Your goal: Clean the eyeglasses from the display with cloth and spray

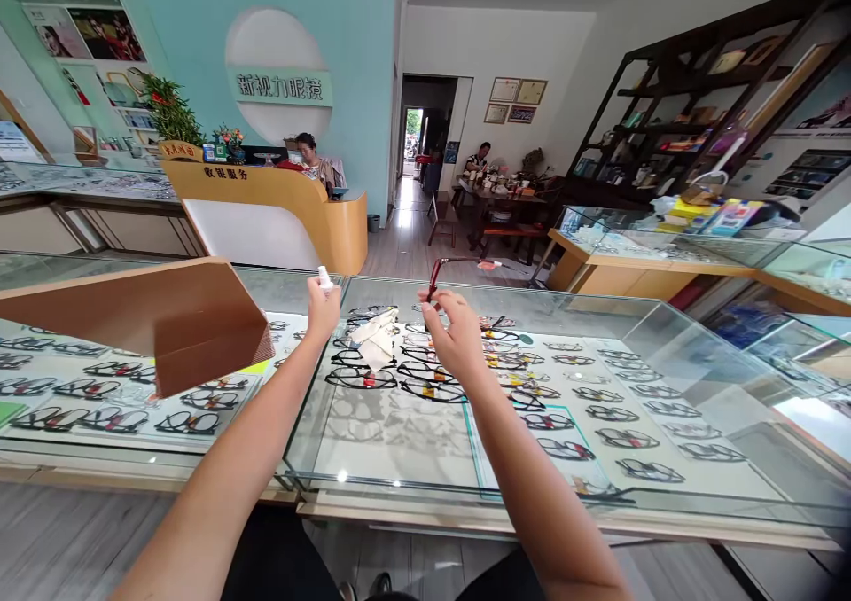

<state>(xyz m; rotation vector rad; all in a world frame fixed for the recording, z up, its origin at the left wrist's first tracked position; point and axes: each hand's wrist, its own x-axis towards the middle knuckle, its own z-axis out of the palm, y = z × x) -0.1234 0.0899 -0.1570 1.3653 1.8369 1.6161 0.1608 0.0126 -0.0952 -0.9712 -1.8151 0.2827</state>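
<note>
My left hand (324,310) is wrapped round a small white spray bottle (324,278), its nozzle end up, above the glass display counter (392,486). Between the thumb and fingers of my right hand (456,326) is a pair of eyeglasses (435,277) with a dark red frame. One temple of it reaches to the right and carries a reddish and white tag (490,265). A crumpled cream cloth (378,339) lies on the counter between my hands. Rows of dark-framed eyeglasses (363,378) are laid out below and around the cloth.
A brown cardboard box (192,317) stands on the counter at left. Behind is a wooden reception desk (266,198) with a seated person (319,162). Another person (479,160) sits at a cluttered table (505,189). More glass cases (638,246) stand at right.
</note>
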